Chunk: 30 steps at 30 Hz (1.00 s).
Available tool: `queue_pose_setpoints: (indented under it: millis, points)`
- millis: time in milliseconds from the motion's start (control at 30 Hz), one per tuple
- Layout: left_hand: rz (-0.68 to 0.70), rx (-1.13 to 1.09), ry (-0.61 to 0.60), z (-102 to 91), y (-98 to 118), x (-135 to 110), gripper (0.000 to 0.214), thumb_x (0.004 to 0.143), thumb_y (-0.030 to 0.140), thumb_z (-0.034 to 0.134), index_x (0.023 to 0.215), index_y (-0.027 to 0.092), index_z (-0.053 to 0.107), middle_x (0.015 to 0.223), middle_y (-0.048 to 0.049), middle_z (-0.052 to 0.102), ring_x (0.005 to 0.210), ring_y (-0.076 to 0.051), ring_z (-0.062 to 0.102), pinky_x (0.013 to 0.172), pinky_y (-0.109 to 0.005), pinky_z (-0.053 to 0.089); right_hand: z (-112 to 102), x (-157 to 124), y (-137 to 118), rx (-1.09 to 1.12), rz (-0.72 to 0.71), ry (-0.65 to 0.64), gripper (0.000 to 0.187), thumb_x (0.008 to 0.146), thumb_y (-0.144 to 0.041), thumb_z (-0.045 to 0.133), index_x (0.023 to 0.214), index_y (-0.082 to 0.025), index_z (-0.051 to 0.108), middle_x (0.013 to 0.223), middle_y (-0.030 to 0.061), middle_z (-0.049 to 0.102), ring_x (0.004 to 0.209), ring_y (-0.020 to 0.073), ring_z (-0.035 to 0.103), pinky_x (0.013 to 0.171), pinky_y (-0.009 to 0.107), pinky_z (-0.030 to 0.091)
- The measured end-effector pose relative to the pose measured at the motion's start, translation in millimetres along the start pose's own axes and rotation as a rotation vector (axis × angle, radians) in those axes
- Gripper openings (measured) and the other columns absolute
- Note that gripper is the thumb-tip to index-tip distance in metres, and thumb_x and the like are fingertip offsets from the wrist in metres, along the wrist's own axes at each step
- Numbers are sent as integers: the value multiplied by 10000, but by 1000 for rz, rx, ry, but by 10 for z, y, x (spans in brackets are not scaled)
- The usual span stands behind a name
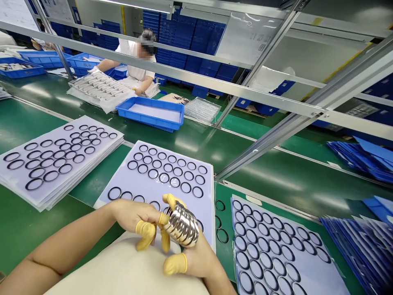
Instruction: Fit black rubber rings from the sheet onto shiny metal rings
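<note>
Both my hands wear yellow finger cots and meet low in the middle of the view. My right hand (196,256) grips a stack of shiny metal rings (183,224). My left hand (138,219) pinches the near end of that same stack. Right behind the hands lies a white sheet (172,174) carrying rows of black rings. Another such sheet (276,250) lies to the right, with a few loose black rings (221,221) on the green table between them.
A pile of ring sheets (58,157) sits at left. Across the green belt (251,172) a co-worker (139,61) handles a clear tray (98,88) next to a blue bin (152,112). Blue sheets (365,241) are stacked at right. Slanted metal rails (291,127) cross overhead.
</note>
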<state>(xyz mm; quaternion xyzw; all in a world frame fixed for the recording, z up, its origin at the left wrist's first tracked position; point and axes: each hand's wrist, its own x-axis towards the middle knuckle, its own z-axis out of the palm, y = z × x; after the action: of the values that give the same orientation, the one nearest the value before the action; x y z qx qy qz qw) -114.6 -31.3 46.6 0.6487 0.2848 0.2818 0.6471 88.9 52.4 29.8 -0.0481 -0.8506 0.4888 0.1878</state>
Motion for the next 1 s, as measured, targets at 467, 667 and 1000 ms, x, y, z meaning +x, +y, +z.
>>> queue_pose_setpoints:
  millis: [467,667,1000]
  points:
    - [24,-375,579,76,-82,172,312,688,389,776,627,117,638,679,-16,620,646,-119,546,677,-238,465,102,72,-71,-230,-21,151,872,718,-541,707,1435,-272,290,1473,138,323,1352,376,318,1080,608,297]
    - [215,-172,688,106,-55,148,253,744,388,730,669,151,678,805,-79,705,828,-204,639,746,-291,493,164,51,-34,176,72,33,870,793,-532,636,1479,-264,173,1551,130,216,1408,320,242,1123,516,267]
    - [279,533,804,152,-3,44,513,921,493,405,606,190,673,774,-146,722,687,-185,646,690,-316,499,181,132,-35,576,84,33,773,782,-584,602,1418,-239,332,1406,139,472,1249,291,498,1058,440,378]
